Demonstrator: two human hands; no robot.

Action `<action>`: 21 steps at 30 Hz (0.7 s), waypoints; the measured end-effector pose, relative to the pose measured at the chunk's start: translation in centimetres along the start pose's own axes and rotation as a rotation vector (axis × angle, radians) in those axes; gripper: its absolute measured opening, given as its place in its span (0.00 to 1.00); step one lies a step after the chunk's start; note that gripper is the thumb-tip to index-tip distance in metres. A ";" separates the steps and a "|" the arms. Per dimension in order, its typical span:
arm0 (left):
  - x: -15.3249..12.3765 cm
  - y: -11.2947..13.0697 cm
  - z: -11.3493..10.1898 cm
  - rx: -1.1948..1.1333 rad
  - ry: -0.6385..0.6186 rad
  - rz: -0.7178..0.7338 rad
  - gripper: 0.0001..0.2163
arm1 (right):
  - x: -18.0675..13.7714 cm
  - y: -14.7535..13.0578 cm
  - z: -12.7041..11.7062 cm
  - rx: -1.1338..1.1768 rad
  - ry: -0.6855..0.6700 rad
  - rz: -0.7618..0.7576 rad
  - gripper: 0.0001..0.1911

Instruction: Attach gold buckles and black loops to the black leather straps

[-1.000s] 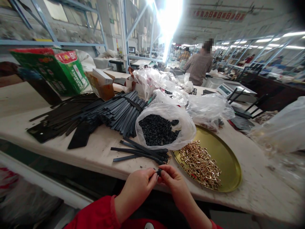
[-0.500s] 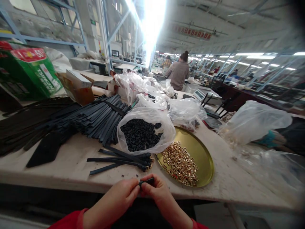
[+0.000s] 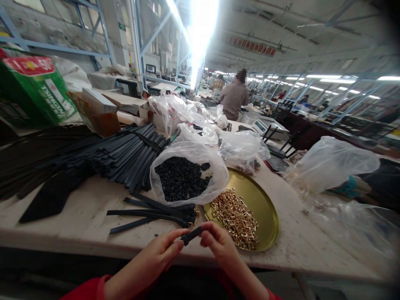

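In the head view, my left hand (image 3: 167, 249) pinches a short dark strap (image 3: 193, 235) with a small black loop round it near my fingertips. My right hand (image 3: 219, 242) has thumb and fingers closed at the strap's other end. Whether the strap continues under my left palm is hidden. Just beyond my hands, several dark straps with gold buckles (image 3: 162, 213) lie in a loose pile. Behind them, an open clear plastic bag (image 3: 220, 176) holds many small black loops (image 3: 179, 178). To the right, a gold oval tray (image 3: 269, 212) carries a heap of gold buckles (image 3: 236, 218).
A large fanned bundle of dark straps (image 3: 125, 156) covers the left side of the table (image 3: 78, 227). A green carton (image 3: 34, 93) stands at far left. Plastic bags (image 3: 334, 162) lie on the right. Further back, another person (image 3: 233, 98) faces away.
My hands have moved slightly apart, and more of the strap now shows between them. Its right end points a little higher. The whole view has shifted slightly.
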State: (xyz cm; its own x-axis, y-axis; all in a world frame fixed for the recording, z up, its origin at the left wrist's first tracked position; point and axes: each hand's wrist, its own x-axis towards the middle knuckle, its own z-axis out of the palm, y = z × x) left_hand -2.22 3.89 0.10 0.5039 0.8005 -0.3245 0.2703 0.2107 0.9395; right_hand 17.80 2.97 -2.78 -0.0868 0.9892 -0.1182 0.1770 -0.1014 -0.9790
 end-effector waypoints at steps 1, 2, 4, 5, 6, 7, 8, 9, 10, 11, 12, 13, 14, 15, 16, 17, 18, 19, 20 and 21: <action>0.3 0.1 -0.2 0.004 0.007 0.014 0.18 | 0.6 -0.1 -1.4 -0.224 0.092 -0.026 0.14; 0.7 0.2 -0.3 0.012 0.009 0.020 0.17 | 1.4 -0.2 -2.6 -0.494 0.176 -0.038 0.12; 1.4 0.2 -0.2 0.020 0.016 0.004 0.15 | 2.9 -0.2 -4.6 -0.827 0.238 -0.013 0.08; 1.7 0.1 -0.1 0.017 0.024 -0.015 0.14 | 3.6 0.0 -5.1 -0.908 0.246 0.003 0.06; 1.9 0.0 0.0 0.007 0.037 -0.035 0.14 | 4.1 0.1 -5.5 -0.942 0.243 0.018 0.05; 2.0 0.0 0.2 -0.010 0.056 -0.056 0.13 | 4.6 0.3 -5.6 -0.952 0.236 0.027 0.04; 2.1 -0.1 0.3 -0.029 0.078 -0.079 0.12 | 4.9 0.5 -5.6 -0.969 0.225 0.031 0.04; 2.0 -0.1 0.4 -0.045 0.094 -0.102 0.11 | 5.1 0.7 -5.5 -0.983 0.212 0.031 0.03; 1.8 0.0 0.5 -0.054 0.100 -0.121 0.10 | 5.1 0.8 -5.3 -0.991 0.199 0.028 0.03; 1.6 0.1 0.6 -0.055 0.099 -0.130 0.09 | 5.1 0.9 -5.1 -0.994 0.187 0.022 0.04; 1.5 0.2 0.6 -0.047 0.091 -0.131 0.09 | 4.9 0.9 -4.9 -0.991 0.175 0.013 0.05; 1.3 0.3 0.7 -0.037 0.076 -0.122 0.09 | 4.8 0.9 -4.7 -0.984 0.167 0.005 0.05; 1.3 0.4 0.8 -0.031 0.061 -0.106 0.09 | 4.6 0.8 -4.5 -0.973 0.159 -0.003 0.06; 1.3 0.5 0.9 -0.031 0.048 -0.086 0.10 | 4.5 0.8 -4.3 -0.961 0.154 -0.011 0.07; 1.4 0.5 1.0 -0.036 0.038 -0.067 0.10 | 4.3 0.7 -4.0 -0.949 0.150 -0.018 0.08; 1.7 0.5 1.1 -0.044 0.029 -0.055 0.10 | 4.1 0.5 -3.8 -0.941 0.148 -0.024 0.08; 1.9 0.5 1.3 -0.053 0.021 -0.052 0.11 | 4.0 0.4 -3.7 -0.938 0.150 -0.029 0.08; 2.2 0.4 1.4 -0.059 0.023 -0.056 0.11 | 3.8 0.3 -3.6 -0.942 0.155 -0.030 0.08; 2.4 0.3 1.5 -0.061 0.031 -0.064 0.11 | 3.7 0.2 -3.7 -0.951 0.162 -0.030 0.08; 2.6 0.1 1.5 -0.060 0.047 -0.073 0.11 | 3.6 0.0 -3.9 -0.964 0.171 -0.028 0.08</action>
State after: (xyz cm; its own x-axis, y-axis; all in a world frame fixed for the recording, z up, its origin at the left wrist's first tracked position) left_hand 0.37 5.16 -0.79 0.4452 0.8069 -0.3881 0.2546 0.3015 0.9189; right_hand 21.28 6.95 -2.60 0.0263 0.9997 0.0031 0.9087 -0.0226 -0.4169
